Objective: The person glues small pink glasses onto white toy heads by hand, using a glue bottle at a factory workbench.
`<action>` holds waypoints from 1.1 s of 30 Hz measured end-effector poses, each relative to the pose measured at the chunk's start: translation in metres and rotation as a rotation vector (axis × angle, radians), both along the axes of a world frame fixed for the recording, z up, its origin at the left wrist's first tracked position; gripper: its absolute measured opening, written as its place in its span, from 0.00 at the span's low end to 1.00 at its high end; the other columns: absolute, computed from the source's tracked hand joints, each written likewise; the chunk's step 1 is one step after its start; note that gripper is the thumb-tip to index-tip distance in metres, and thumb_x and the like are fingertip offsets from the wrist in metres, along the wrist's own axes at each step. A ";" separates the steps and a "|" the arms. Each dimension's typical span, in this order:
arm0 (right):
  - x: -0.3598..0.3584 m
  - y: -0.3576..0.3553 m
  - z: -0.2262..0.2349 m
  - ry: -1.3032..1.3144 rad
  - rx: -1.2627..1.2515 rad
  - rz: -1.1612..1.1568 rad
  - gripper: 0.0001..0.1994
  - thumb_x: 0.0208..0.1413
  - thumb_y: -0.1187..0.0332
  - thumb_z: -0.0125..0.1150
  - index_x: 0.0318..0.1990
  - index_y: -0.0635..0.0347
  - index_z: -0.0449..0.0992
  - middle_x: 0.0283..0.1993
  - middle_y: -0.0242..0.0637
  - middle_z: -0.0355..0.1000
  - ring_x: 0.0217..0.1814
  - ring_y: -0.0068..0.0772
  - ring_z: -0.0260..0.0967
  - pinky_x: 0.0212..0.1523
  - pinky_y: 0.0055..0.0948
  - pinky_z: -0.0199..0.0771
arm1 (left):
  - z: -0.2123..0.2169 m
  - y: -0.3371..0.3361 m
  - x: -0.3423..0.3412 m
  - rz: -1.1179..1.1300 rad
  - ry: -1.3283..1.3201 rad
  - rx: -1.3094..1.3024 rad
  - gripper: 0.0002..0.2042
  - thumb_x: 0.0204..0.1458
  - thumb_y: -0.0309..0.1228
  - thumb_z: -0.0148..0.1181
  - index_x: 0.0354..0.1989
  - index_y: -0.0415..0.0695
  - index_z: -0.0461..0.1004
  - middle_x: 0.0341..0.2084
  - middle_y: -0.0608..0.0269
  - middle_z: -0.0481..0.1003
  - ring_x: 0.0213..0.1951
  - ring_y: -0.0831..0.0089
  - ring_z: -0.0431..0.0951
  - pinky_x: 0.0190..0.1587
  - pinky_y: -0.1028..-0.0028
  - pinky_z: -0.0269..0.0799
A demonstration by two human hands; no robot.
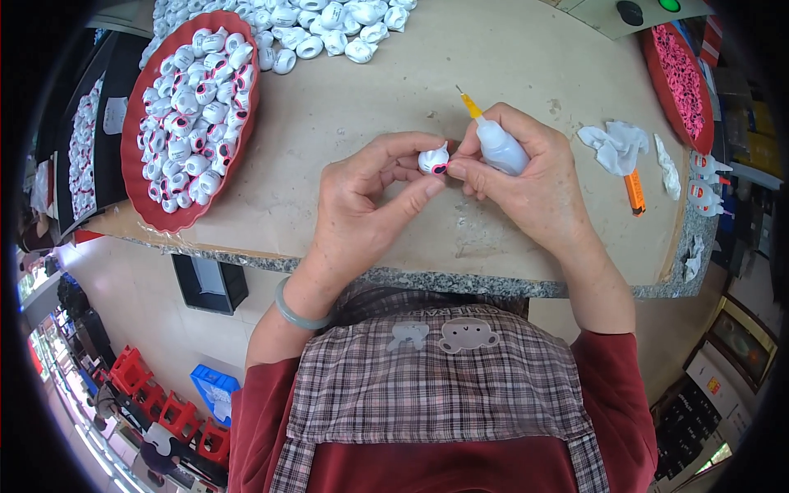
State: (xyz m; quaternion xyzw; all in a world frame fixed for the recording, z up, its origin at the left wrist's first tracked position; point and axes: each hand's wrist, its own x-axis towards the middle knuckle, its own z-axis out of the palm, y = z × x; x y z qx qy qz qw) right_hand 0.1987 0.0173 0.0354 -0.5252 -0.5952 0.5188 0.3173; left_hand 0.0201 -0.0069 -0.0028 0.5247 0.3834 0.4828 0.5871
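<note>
The table (509, 82) carries a red tray (136, 177) of finished white-and-pink pieces on the person's left, within easy reach, a loose white pile (329, 29) at the far edge and a second red tray (657, 74) of pink bits on the right. Both hands meet mid-table, close under the eyes. The left hand (370, 197) pinches a small white piece (434, 159) between thumb and fingers, pink face turned up for working, while the right hand (526, 177) is closed round a glue bottle (493, 140), nozzle tilted away and fingertips touching the piece.

Open tabletop (493, 74) at frame centre.
Hemmed by red tray (131, 156) at left, white figure pile (329, 29) above, crumpled tissues (615, 146) at right.
</note>
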 end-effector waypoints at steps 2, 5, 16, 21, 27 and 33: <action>-0.001 -0.002 -0.004 -0.050 0.057 -0.008 0.09 0.45 0.72 0.67 0.29 0.63 0.71 0.23 0.32 0.72 0.23 0.21 0.70 0.25 0.21 0.70 | 0.000 0.000 0.000 0.025 0.016 -0.011 0.13 0.50 0.18 0.59 0.45 0.33 0.71 0.40 0.56 0.75 0.41 0.74 0.77 0.46 0.77 0.74; -0.003 -0.003 -0.003 -0.135 0.113 -0.005 0.12 0.43 0.68 0.69 0.29 0.63 0.72 0.24 0.35 0.74 0.24 0.29 0.73 0.27 0.26 0.72 | 0.000 -0.001 0.001 0.042 0.006 -0.038 0.12 0.51 0.18 0.58 0.44 0.33 0.71 0.40 0.56 0.75 0.42 0.74 0.76 0.46 0.77 0.73; -0.009 -0.003 -0.014 -0.103 0.276 -0.019 0.12 0.43 0.67 0.70 0.30 0.62 0.73 0.25 0.36 0.75 0.27 0.32 0.75 0.28 0.27 0.73 | 0.002 0.000 -0.005 0.008 -0.059 -0.052 0.10 0.53 0.19 0.55 0.44 0.34 0.69 0.40 0.55 0.75 0.43 0.75 0.75 0.46 0.79 0.72; -0.008 0.001 -0.015 -0.081 0.274 -0.005 0.12 0.42 0.67 0.70 0.30 0.61 0.73 0.26 0.35 0.75 0.28 0.30 0.75 0.30 0.26 0.74 | 0.002 0.001 -0.006 0.001 -0.082 -0.066 0.09 0.54 0.20 0.55 0.44 0.34 0.67 0.41 0.54 0.75 0.43 0.74 0.75 0.46 0.78 0.72; -0.007 0.004 -0.014 -0.013 0.158 -0.003 0.12 0.41 0.69 0.71 0.29 0.62 0.73 0.26 0.34 0.75 0.29 0.27 0.74 0.31 0.26 0.74 | -0.001 0.002 -0.008 -0.019 -0.118 -0.075 0.09 0.55 0.20 0.54 0.44 0.34 0.66 0.42 0.52 0.74 0.44 0.72 0.75 0.47 0.77 0.71; -0.006 0.005 -0.015 -0.012 0.147 -0.004 0.12 0.41 0.69 0.71 0.29 0.62 0.73 0.26 0.33 0.75 0.29 0.26 0.74 0.31 0.25 0.73 | -0.001 0.002 -0.009 -0.033 -0.154 -0.096 0.10 0.55 0.20 0.54 0.44 0.33 0.66 0.43 0.51 0.74 0.45 0.71 0.75 0.49 0.75 0.72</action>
